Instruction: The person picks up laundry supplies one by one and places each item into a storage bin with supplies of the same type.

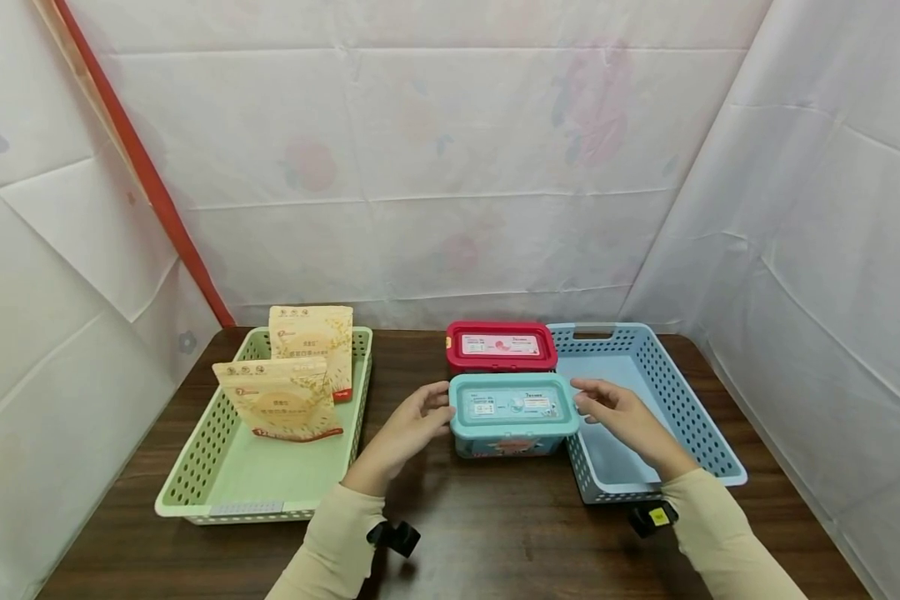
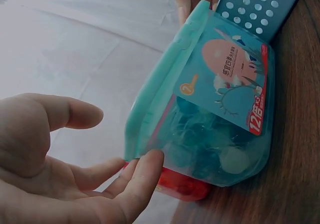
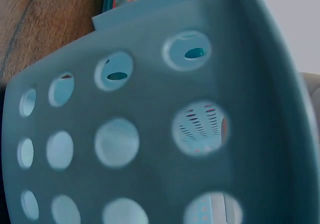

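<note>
A lidded teal tub [image 1: 513, 408], see-through with rounded pieces inside, stands on the table between both hands. At its left end is my left hand [image 1: 414, 429], fingers loosely bent. In the left wrist view, fingertips of the left hand [image 2: 85, 169] reach the tub's [image 2: 220, 114] end, with the thumb held apart. My right hand [image 1: 626, 421] is at the right end of the lid, fingertips by its rim, above the blue basket [image 1: 697, 417]. The basket's holed wall [image 3: 145, 109] fills most of the right wrist view and hides the right hand. Right behind the teal tub sits a red-lidded tub [image 1: 501, 343].
At the left is a green basket [image 1: 232, 500] with two cream-coloured pouches, a front one [image 1: 281, 404] and a rear one [image 1: 315, 333]. Dark wooden table [image 1: 495, 533] shows in front. Pale cloth [image 1: 420, 167] hangs at the back and on both sides.
</note>
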A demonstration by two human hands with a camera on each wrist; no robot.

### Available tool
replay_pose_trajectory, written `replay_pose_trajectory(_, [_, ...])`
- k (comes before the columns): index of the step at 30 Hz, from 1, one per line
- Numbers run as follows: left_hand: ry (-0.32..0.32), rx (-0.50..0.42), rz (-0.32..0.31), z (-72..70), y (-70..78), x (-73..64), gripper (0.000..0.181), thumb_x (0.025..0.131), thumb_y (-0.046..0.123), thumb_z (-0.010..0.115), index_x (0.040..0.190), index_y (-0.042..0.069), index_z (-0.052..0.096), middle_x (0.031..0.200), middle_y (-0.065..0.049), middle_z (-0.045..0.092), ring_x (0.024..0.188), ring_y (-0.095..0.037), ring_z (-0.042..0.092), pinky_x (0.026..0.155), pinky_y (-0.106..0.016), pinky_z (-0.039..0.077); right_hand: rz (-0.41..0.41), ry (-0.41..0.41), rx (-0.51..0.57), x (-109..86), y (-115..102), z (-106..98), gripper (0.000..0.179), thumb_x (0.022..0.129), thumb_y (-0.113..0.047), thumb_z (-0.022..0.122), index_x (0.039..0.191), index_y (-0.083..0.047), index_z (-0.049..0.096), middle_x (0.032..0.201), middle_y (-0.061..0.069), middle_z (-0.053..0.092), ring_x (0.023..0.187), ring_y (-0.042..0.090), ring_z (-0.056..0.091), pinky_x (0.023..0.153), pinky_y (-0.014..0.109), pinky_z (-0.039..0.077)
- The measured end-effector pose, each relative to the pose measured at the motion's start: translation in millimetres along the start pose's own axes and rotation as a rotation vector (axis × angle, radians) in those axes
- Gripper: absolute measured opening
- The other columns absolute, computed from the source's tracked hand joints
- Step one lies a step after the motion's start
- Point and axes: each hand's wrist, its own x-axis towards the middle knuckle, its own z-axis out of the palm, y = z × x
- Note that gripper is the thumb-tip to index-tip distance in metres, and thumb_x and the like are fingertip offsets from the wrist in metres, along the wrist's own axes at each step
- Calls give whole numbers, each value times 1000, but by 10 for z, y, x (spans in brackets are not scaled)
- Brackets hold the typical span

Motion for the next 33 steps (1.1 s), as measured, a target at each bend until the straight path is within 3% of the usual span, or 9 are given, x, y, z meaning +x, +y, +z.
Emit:
replay_pose_trajectory(8, [-15, -27, -15, 6, -44, 39, 54, 101, 10, 56, 149, -9, 36, 135, -25, 50, 115, -32, 59, 96, -48, 52, 43, -22, 45, 63, 47, 16, 57, 103, -31, 59, 147, 4, 46, 138, 24, 54, 112, 27, 62, 95, 53, 51])
replay_pose_trajectory(18, [-30, -51, -14, 2, -83, 65, 54, 102, 8, 56, 148, -10, 36, 134, -25, 50, 113, -31, 61, 94, -46, 53, 78, -45, 82, 111, 34, -9, 57, 102, -29, 61, 144, 8, 47, 130, 23, 60, 103, 23, 66, 93, 51, 53])
replay_pose_trajectory(33, [-51, -34, -16, 1, -94, 49, 53, 104, 6, 54, 149, -11, 34, 135, -25, 48, 116, -33, 59, 96, -45, 52, 138, -41, 104, 128, 26, -1, 61, 100, -32, 65, 142, 9, 48, 127, 20, 63, 102, 22, 67, 97, 53, 50])
